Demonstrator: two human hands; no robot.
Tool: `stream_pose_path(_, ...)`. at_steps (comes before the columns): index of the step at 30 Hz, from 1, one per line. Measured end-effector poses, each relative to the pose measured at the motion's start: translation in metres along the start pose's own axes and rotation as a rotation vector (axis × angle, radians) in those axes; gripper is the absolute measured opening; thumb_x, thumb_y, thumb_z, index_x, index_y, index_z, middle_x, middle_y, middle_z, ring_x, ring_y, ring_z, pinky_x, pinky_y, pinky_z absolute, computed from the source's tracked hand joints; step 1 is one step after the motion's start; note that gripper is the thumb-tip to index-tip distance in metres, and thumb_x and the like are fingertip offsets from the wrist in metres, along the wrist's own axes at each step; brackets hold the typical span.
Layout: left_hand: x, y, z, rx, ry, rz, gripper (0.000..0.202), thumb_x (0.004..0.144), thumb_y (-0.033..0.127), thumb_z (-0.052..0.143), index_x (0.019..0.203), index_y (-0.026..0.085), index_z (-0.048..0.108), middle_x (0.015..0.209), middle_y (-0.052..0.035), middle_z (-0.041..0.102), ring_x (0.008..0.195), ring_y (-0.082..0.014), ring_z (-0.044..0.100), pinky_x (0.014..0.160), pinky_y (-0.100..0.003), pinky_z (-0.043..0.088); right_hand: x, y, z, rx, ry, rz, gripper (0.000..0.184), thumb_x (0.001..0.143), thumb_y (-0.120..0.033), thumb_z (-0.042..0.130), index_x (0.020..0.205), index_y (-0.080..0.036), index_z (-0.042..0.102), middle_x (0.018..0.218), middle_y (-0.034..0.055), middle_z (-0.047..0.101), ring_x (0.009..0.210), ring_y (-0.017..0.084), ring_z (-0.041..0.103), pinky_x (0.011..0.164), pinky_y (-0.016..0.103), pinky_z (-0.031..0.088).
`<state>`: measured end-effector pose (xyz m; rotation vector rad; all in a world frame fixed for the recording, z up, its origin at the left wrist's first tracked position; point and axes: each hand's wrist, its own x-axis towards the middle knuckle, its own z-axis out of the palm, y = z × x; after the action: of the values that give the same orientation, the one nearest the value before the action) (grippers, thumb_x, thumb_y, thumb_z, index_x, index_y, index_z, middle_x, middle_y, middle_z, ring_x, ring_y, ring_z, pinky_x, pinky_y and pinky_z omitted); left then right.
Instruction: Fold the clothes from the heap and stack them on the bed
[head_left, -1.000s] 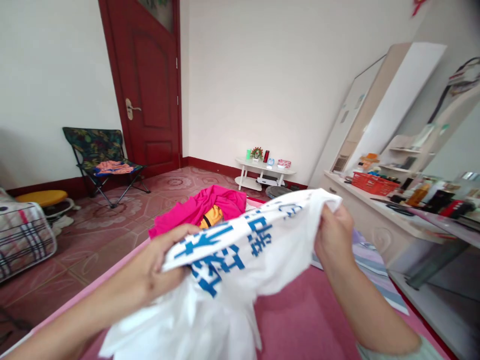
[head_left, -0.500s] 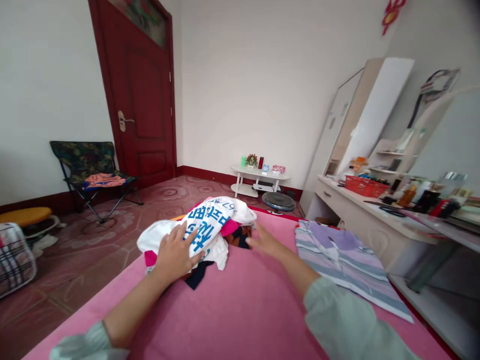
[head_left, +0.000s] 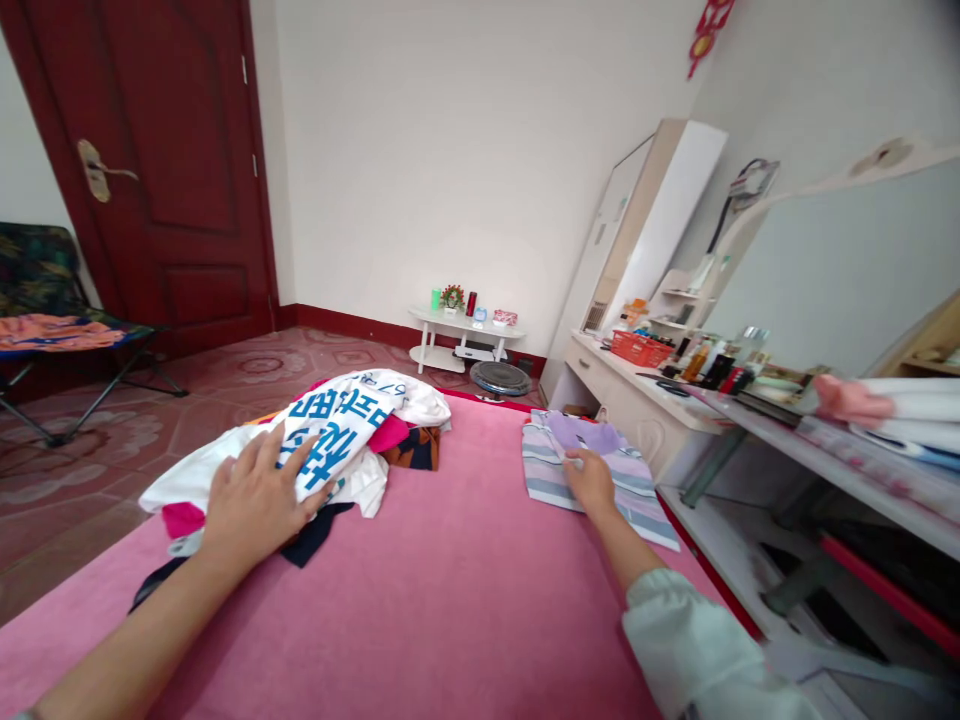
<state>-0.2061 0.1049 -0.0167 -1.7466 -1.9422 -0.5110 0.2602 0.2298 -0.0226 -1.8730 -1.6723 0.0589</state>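
My left hand (head_left: 255, 500) rests with spread fingers on a heap of clothes, on top of which lies a white shirt (head_left: 337, 430) with blue lettering. Pink, navy and orange-brown patterned cloth (head_left: 415, 448) pokes out from under the shirt. My right hand (head_left: 592, 482) is over a striped garment (head_left: 544, 470) in grey, lilac and white, its fingers drawn together at the cloth near the purple part (head_left: 589, 432). The garment lies flat on the pink bedspread (head_left: 457, 590); the fingertips partly hide what they pinch.
A dressing table (head_left: 622, 400) with a red basket (head_left: 641, 348) and bottles runs along the right. Beyond the bed stand a low white table (head_left: 465, 322) and a round dark-topped object (head_left: 501, 378). A camouflage folding chair (head_left: 45, 270) is at left, by the red door (head_left: 180, 170).
My right hand has moved from beside the clothes heap to the striped garment on the right, its fingers closing there. My left hand stays on the heap. The view has turned right.
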Motion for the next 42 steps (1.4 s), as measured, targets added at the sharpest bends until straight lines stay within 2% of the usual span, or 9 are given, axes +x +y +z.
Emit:
stream_pose_path(8, -0.003, 0.004, -0.002, -0.005, 0.01, -0.021, 0.063, 0.084, 0.049, 0.046, 0.137, 0.015, 0.043, 0.149, -0.019, 0.026, 0.131, -0.0421, 0.028, 0.101, -0.056, 0.026, 0.004, 0.036, -0.024, -0.015, -0.028, 0.195, 0.011, 0.066, -0.029, 0.065, 0.063, -0.019, 0.064, 0.063, 0.0042, 0.063, 0.067, 0.022, 0.061, 0.062, 0.028, 0.04)
stream_pose_path(15, -0.005, 0.004, 0.0, 0.014, 0.016, -0.015, 0.062, 0.085, 0.05, 0.047, 0.136, 0.015, 0.043, 0.15, -0.0173, 0.025, 0.131, -0.0407, 0.028, 0.101, -0.055, 0.026, -0.045, -0.071, -0.022, 0.336, 0.226, -0.02, 0.034, 0.089, -0.036, 0.032, 0.093, -0.015, 0.06, 0.077, 0.0042, 0.063, 0.072, 0.018, 0.056, 0.064, 0.026, 0.04)
stream_pose_path(19, -0.005, -0.004, 0.006, 0.019, 0.0, 0.017, 0.067, 0.084, 0.056, 0.044, 0.138, 0.015, 0.041, 0.15, -0.019, 0.023, 0.133, -0.0394, 0.026, 0.103, -0.054, 0.025, -0.123, -0.144, -0.038, 0.515, -0.387, -0.458, 0.013, 0.079, -0.025, 0.054, 0.077, -0.019, 0.065, 0.072, -0.002, 0.065, 0.069, 0.013, 0.057, 0.062, 0.022, 0.038)
stream_pose_path(22, -0.004, -0.015, 0.011, -0.027, -0.025, 0.04, 0.067, 0.085, 0.056, 0.041, 0.14, 0.017, 0.037, 0.151, -0.0172, 0.02, 0.136, -0.0367, 0.022, 0.105, -0.053, 0.024, -0.156, -0.166, -0.052, 0.523, -0.65, -0.497, 0.013, 0.079, -0.026, 0.056, 0.079, -0.021, 0.068, 0.071, -0.0031, 0.067, 0.066, 0.012, 0.059, 0.058, 0.02, 0.038)
stream_pose_path(26, -0.004, -0.019, 0.003, -0.124, -0.051, -0.001, 0.057, 0.088, 0.05, 0.037, 0.137, 0.022, 0.043, 0.152, -0.0112, 0.021, 0.136, -0.0366, 0.022, 0.105, -0.055, 0.024, -0.138, -0.146, -0.047, 0.338, -0.299, -0.378, 0.014, 0.08, -0.024, 0.054, 0.083, -0.021, 0.067, 0.085, 0.0011, 0.068, 0.082, 0.017, 0.061, 0.072, 0.025, 0.042)
stream_pose_path(29, -0.006, 0.0, -0.019, -0.144, 0.019, -0.082, 0.053, 0.087, 0.047, 0.042, 0.132, 0.021, 0.049, 0.153, -0.0115, 0.02, 0.138, -0.0397, 0.015, 0.106, -0.058, 0.022, -0.11, -0.11, -0.025, 0.193, -0.135, -0.324, 0.023, 0.075, -0.021, 0.058, 0.097, -0.02, 0.065, 0.106, 0.0075, 0.065, 0.104, 0.024, 0.056, 0.09, 0.034, 0.041)
stream_pose_path(33, -0.014, 0.057, -0.044, -0.346, 0.091, 0.1, 0.044, 0.086, 0.04, 0.049, 0.126, 0.023, 0.053, 0.151, -0.0082, 0.025, 0.139, -0.0339, 0.019, 0.111, -0.051, 0.021, -0.093, -0.072, 0.006, 0.23, -0.211, -0.176, 0.032, 0.076, -0.026, 0.058, 0.106, -0.018, 0.062, 0.11, 0.0112, 0.063, 0.104, 0.026, 0.058, 0.091, 0.038, 0.042)
stream_pose_path(38, -0.021, 0.131, -0.036, -0.703, -0.169, 0.281, 0.061, 0.084, 0.039, 0.053, 0.141, 0.026, 0.035, 0.153, -0.0096, 0.018, 0.136, -0.0293, 0.028, 0.107, -0.043, 0.032, -0.1, -0.072, 0.02, 0.466, -0.368, -0.213, 0.038, 0.071, -0.031, 0.064, 0.107, -0.018, 0.063, 0.1, 0.0063, 0.067, 0.095, 0.023, 0.061, 0.084, 0.035, 0.045)
stream_pose_path(42, -0.017, 0.158, -0.017, -0.777, -0.369, 0.167, 0.077, 0.075, 0.029, 0.061, 0.144, 0.017, 0.028, 0.14, -0.0176, 0.041, 0.126, -0.0301, 0.044, 0.1, -0.042, 0.038, -0.108, -0.085, 0.018, 0.553, -0.453, -0.261, 0.035, 0.064, -0.021, 0.066, 0.099, -0.017, 0.066, 0.086, 0.0027, 0.065, 0.082, 0.019, 0.059, 0.077, 0.03, 0.045)
